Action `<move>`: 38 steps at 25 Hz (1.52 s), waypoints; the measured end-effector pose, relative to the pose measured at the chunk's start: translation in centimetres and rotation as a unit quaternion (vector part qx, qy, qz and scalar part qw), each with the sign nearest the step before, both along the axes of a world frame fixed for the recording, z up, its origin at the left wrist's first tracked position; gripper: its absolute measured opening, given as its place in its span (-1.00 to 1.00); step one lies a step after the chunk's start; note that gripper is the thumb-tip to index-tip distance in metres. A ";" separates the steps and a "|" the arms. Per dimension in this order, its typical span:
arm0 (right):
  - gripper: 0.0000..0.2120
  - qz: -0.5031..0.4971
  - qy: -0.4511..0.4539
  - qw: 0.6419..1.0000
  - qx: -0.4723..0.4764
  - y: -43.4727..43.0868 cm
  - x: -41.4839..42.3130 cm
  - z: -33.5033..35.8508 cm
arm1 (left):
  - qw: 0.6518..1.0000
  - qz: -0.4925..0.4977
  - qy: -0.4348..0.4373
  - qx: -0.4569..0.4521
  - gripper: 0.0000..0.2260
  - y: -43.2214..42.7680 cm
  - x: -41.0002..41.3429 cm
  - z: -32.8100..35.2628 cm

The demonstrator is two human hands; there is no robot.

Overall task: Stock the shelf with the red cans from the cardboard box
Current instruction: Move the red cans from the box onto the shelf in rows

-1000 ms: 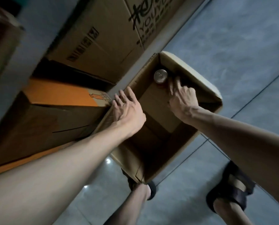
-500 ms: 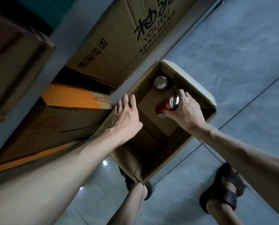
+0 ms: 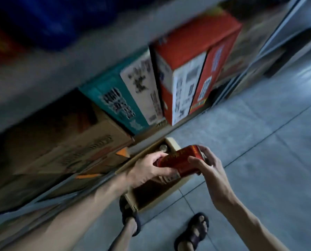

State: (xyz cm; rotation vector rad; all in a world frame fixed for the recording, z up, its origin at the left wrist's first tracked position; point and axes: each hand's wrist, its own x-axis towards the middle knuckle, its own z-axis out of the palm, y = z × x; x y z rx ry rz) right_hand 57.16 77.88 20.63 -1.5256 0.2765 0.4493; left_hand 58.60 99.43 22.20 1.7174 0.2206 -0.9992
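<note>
A red can [image 3: 180, 160] with gold lettering lies tilted on its side in the air above the open cardboard box [image 3: 151, 198]. My left hand [image 3: 147, 171] grips its lower end, thumb across the front. My right hand [image 3: 207, 167] holds its upper end, fingers curled round the rim. Deep in the box's far corner the silver top of another can [image 3: 163, 147] shows. The box stands on the floor against the shelf [image 3: 60, 69]. The picture is motion-blurred.
The shelf's lower level is packed with cartons: brown ones [image 3: 60, 142] at the left, a teal and white one [image 3: 129, 98], and red and white ones [image 3: 192, 73]. Grey floor tiles [image 3: 259, 142] spread to the right. My sandalled feet [image 3: 192, 232] stand just below the box.
My right hand has lifted the red can out of the box. My left hand left the box's edge and took hold of the can's other end. The view swung up toward the shelf.
</note>
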 end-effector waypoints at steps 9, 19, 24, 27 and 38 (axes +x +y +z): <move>-0.63 0.196 -0.082 0.977 -0.004 4.1 3.9 28.0 | 0.993 0.035 -0.113 -0.015 -0.64 2.8 -1.1 26.9; -0.28 0.327 -0.141 0.925 -0.130 13.2 3.0 38.0 | 0.925 0.202 -0.252 0.201 -0.31 8.1 -8.0 35.6; -0.73 0.338 -0.193 0.908 -0.154 19.7 3.2 38.2 | 0.900 0.308 -0.280 0.134 -0.34 11.4 -9.7 34.5; -0.52 0.353 -0.272 0.878 -0.176 23.0 3.9 37.8 | 0.872 0.367 -0.300 0.124 -0.54 13.8 -10.7 32.8; -0.24 0.410 -0.485 0.715 -0.291 29.3 5.3 32.3 | 0.835 0.194 -0.148 0.492 -0.17 20.8 -12.1 27.2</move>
